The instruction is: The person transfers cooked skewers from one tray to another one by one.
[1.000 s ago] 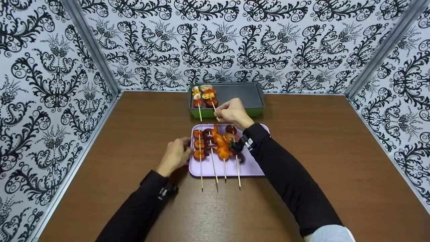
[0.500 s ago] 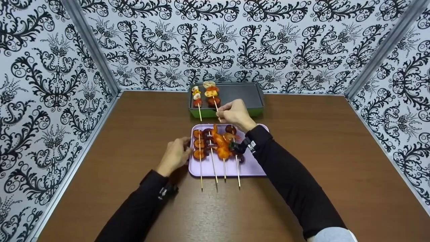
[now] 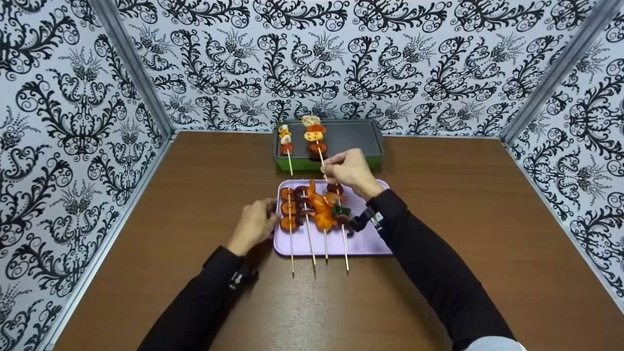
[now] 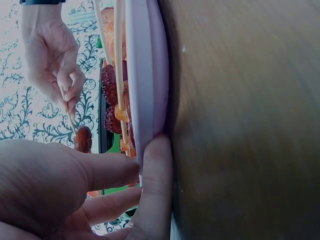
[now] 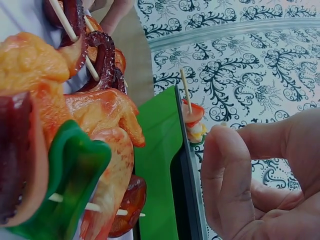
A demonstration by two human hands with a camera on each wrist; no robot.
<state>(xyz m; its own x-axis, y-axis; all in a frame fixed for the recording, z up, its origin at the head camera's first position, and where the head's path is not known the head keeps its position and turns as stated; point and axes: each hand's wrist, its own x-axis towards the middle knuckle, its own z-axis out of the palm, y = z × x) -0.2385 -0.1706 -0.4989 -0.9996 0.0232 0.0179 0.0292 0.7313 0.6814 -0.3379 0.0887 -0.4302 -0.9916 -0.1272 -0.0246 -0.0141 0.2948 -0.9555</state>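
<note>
My right hand pinches the stick end of a skewer threaded with round red, orange and pale pieces. The skewer's food part overlaps the left half of a green-sided grill with a dark flat top. A second skewer lies at the grill's left end, its stick over the front edge. My left hand holds the left rim of a lilac tray; in the left wrist view the thumb and a finger meet at the tray's edge.
On the tray lie several skewers: orange slices, dark tentacle pieces, an orange wing-like piece and a mixed one with a green piece. Their sticks jut past the tray's front edge. A patterned wall stands behind the grill.
My right hand has moved right and slightly toward me with the skewer, which has shifted right over the grill, away from the other skewer. My left hand has stayed at the tray.
</note>
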